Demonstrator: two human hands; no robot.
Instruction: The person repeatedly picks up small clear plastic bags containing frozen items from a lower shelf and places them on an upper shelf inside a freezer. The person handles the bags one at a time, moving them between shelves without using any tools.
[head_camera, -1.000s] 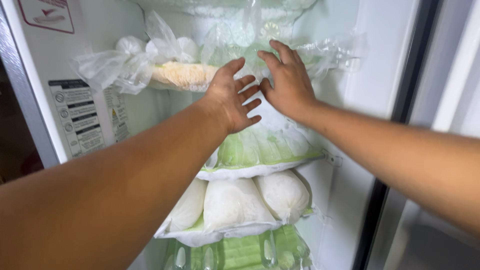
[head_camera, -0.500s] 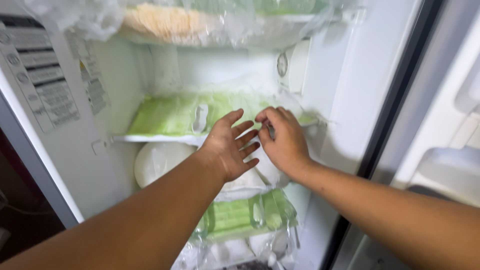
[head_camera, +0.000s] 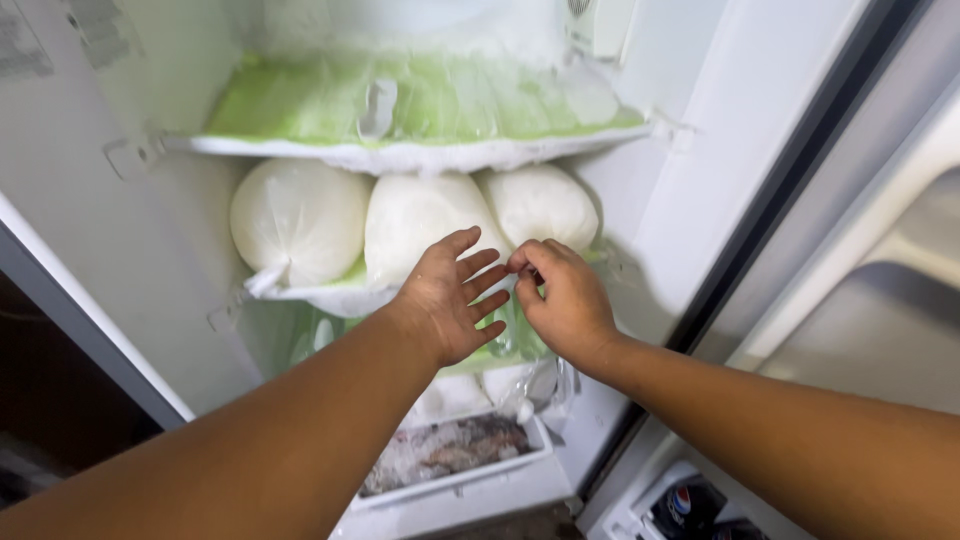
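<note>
Both my arms reach into an open freezer. My left hand (head_camera: 450, 300) has its fingers spread and holds nothing, hovering in front of the middle of three round white bags (head_camera: 415, 225) on a shelf. My right hand (head_camera: 560, 300) is beside it with fingers curled, fingertips pinched near the clear plastic at the shelf's front edge; whether it grips the plastic I cannot tell. Flat green packs in clear plastic (head_camera: 420, 100) lie on the frosted shelf above. More green packs (head_camera: 310, 335) sit on the shelf below my hands.
A white tray (head_camera: 455, 480) with greyish frozen pieces sits at the bottom. The freezer's white left wall (head_camera: 110, 230) and right wall (head_camera: 690, 200) flank the shelves. The door's dark seal (head_camera: 780, 190) runs on the right, with a can (head_camera: 680, 500) in a door bin.
My view and both hands dropped from the upper shelves to the shelf of white bags. My right hand went from flat and open to curled and pinching.
</note>
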